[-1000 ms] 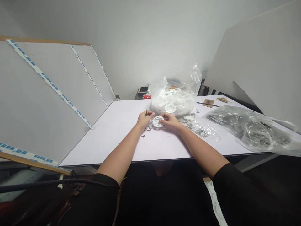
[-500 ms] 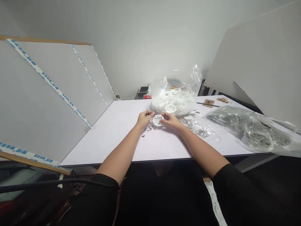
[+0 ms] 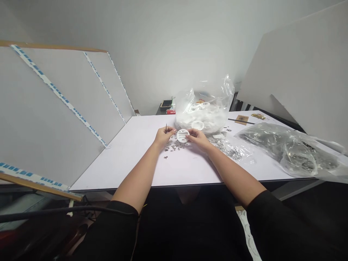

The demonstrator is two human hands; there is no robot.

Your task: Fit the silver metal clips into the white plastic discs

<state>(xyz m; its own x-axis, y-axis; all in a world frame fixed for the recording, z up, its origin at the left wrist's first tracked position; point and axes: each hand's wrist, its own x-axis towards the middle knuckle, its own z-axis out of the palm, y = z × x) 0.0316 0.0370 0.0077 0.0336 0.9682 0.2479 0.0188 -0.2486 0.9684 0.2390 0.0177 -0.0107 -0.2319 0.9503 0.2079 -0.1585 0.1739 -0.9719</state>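
Observation:
A round white plastic piece (image 3: pixel 182 136) with slots in its face is pinched at its right edge by my right hand (image 3: pixel 198 139). To its left, my left hand (image 3: pixel 163 137) is closed, with a thin dark pointed tool (image 3: pixel 166 128) sticking up from the fingers. Its fingertips are close to the round piece, with a small gap; whether they also pinch a tiny part cannot be made out. Small metal parts (image 3: pixel 174 146) lie scattered on the table below both hands.
Behind my hands stands a clear plastic bag (image 3: pixel 203 112) of white pieces on the white table (image 3: pixel 125 156). Bags of metal parts (image 3: pixel 231 149) and dark contents (image 3: pixel 274 145) lie to the right. A brown card (image 3: pixel 241 119) is farther back. A grey panel (image 3: pixel 59 108) borders the left.
My left hand has moved slightly left, away from the round white piece, with the dark tool. The round piece is slightly higher, and more of the metal parts show.

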